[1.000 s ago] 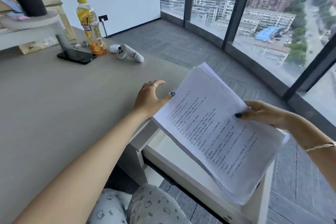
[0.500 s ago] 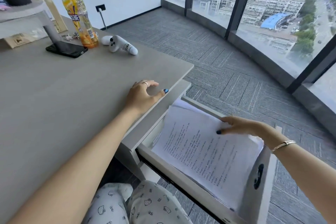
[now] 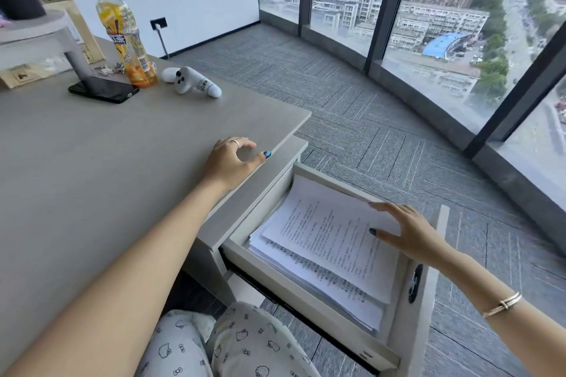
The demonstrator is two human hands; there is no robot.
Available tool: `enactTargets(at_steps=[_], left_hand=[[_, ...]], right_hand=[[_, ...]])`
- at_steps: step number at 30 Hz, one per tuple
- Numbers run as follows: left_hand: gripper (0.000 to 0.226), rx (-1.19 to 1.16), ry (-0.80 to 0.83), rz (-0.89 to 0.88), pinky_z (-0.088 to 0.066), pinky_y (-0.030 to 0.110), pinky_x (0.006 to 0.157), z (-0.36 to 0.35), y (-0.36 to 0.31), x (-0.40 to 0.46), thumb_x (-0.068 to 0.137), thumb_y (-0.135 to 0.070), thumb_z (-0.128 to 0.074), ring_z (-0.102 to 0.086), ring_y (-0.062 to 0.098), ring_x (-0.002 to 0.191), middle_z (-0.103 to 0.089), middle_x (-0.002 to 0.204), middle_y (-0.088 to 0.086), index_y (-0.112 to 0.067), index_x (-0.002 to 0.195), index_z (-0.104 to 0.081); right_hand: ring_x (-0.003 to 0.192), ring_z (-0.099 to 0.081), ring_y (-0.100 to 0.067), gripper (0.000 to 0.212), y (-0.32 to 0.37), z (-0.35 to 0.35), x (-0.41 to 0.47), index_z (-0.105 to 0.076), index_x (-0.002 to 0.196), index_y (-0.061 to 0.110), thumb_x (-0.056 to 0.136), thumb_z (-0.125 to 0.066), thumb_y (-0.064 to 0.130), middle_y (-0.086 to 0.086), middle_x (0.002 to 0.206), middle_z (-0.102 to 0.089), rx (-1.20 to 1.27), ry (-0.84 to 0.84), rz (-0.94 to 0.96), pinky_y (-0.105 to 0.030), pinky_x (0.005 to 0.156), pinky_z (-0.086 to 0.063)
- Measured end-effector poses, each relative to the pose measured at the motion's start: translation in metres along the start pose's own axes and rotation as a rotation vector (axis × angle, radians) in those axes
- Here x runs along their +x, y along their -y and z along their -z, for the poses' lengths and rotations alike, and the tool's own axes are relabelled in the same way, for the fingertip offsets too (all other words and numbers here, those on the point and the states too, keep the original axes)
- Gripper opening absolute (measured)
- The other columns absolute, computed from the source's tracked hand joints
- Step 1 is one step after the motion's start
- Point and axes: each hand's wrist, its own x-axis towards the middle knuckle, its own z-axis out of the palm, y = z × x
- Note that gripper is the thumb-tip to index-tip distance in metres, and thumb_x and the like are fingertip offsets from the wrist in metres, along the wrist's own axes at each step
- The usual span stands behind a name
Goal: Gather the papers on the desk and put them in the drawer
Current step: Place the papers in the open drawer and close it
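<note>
A stack of printed white papers [image 3: 324, 242] lies inside the open white drawer [image 3: 306, 306] at the desk's right side, its far end curling up against the drawer's back wall. My right hand [image 3: 407, 232] rests flat on the top sheet, fingers spread, holding nothing. My left hand [image 3: 229, 159] sits on the grey desk [image 3: 92, 177] near its right edge, fingers loosely curled and apart, empty.
At the desk's far end stand an orange drink bottle [image 3: 128, 40], a black phone [image 3: 102, 90] and a white controller [image 3: 191, 81]. A monitor stand [image 3: 46, 37] is at the far left. Grey carpet [image 3: 367, 119] and tall windows [image 3: 428, 15] lie to the right.
My right hand lowered the papers from above the drawer down into it, then flattened on top of them. The left hand stayed on the desk edge.
</note>
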Motion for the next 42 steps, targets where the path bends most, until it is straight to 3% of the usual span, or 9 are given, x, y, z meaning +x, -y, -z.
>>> enactTargets(at_steps=[6,15,20,23,26,30,33,39,42], left_hand=[[0.045,-0.006,-0.007,-0.003,-0.034,0.025,0.094,0.0,0.0,-0.002,0.076,-0.041,-0.068,-0.047,0.022,0.121,-0.063,0.122,0.005,-0.015,0.113,-0.061],[0.05,-0.032,-0.024,0.022,-0.037,0.028,0.096,0.001,-0.002,-0.002,0.071,-0.048,-0.067,-0.049,0.02,0.12,-0.063,0.12,0.004,-0.017,0.111,-0.063],[0.044,-0.036,-0.024,0.025,-0.038,0.028,0.097,0.002,-0.003,-0.003,0.075,-0.042,-0.068,-0.049,0.019,0.12,-0.063,0.119,0.003,-0.017,0.11,-0.063],[0.041,-0.047,-0.024,0.034,-0.038,0.027,0.097,0.002,-0.002,-0.003,0.074,-0.041,-0.068,-0.05,0.019,0.119,-0.063,0.118,0.004,-0.018,0.108,-0.063],[0.04,-0.061,-0.03,0.039,-0.038,0.028,0.097,0.003,-0.003,-0.003,0.075,-0.04,-0.068,-0.05,0.019,0.118,-0.064,0.117,0.003,-0.017,0.108,-0.064],[0.039,-0.067,-0.036,0.042,-0.039,0.028,0.096,0.004,-0.004,-0.003,0.075,-0.04,-0.068,-0.05,0.018,0.118,-0.064,0.117,0.002,-0.019,0.107,-0.063],[0.039,-0.063,-0.031,0.037,-0.039,0.029,0.096,0.003,-0.003,-0.003,0.075,-0.041,-0.068,-0.05,0.019,0.118,-0.064,0.116,0.003,-0.019,0.106,-0.064],[0.039,-0.069,-0.032,0.047,-0.039,0.03,0.098,0.002,-0.004,0.0,0.075,-0.039,-0.068,-0.049,0.019,0.118,-0.064,0.116,0.003,-0.016,0.106,-0.065],[0.037,-0.095,-0.031,0.071,-0.039,0.026,0.093,0.002,-0.002,0.001,0.074,-0.041,-0.068,-0.051,0.017,0.114,-0.064,0.114,0.002,-0.019,0.104,-0.065]], right_hand=[[0.123,-0.048,-0.017,0.041,-0.006,-0.023,-0.04,-0.059,0.118,0.025,0.079,-0.064,0.039,0.002,0.124,-0.061,0.116,-0.162,-0.055,-0.034,0.106,-0.033],[0.112,-0.045,-0.007,0.039,0.035,-0.039,0.0,-0.062,0.114,0.019,0.082,-0.063,0.041,0.001,0.117,-0.064,0.24,-0.267,0.024,-0.031,0.101,-0.035],[0.127,-0.044,-0.019,0.043,0.078,-0.051,0.039,-0.057,0.12,0.019,0.083,-0.061,0.041,-0.002,0.126,-0.06,0.327,-0.239,0.061,-0.041,0.109,-0.034],[0.134,-0.034,-0.015,0.052,0.091,-0.051,0.046,-0.049,0.127,0.023,0.081,-0.061,0.045,0.001,0.136,-0.051,0.34,-0.208,0.097,-0.042,0.115,-0.025],[0.14,-0.019,-0.01,0.074,0.08,-0.05,0.035,-0.039,0.134,0.031,0.071,-0.059,0.064,0.005,0.148,-0.036,0.265,-0.176,0.106,-0.038,0.116,-0.012],[0.146,-0.007,-0.02,0.104,0.062,-0.053,0.015,-0.019,0.143,0.036,0.057,-0.065,0.072,0.002,0.158,-0.012,0.185,-0.035,0.014,-0.045,0.116,-0.013],[0.146,-0.013,-0.022,0.116,0.063,-0.055,0.009,-0.01,0.145,0.039,0.051,-0.073,0.065,0.002,0.16,-0.002,0.26,0.066,-0.051,-0.044,0.114,-0.021],[0.142,-0.026,-0.028,0.126,0.076,-0.057,0.019,-0.004,0.145,0.041,0.042,-0.075,0.059,-0.002,0.16,-0.003,0.332,0.067,-0.071,-0.049,0.113,-0.03],[0.14,-0.032,-0.029,0.125,0.087,-0.065,0.035,-0.003,0.146,0.039,0.049,-0.082,0.049,-0.004,0.16,-0.004,0.348,0.04,-0.058,-0.05,0.109,-0.036]])
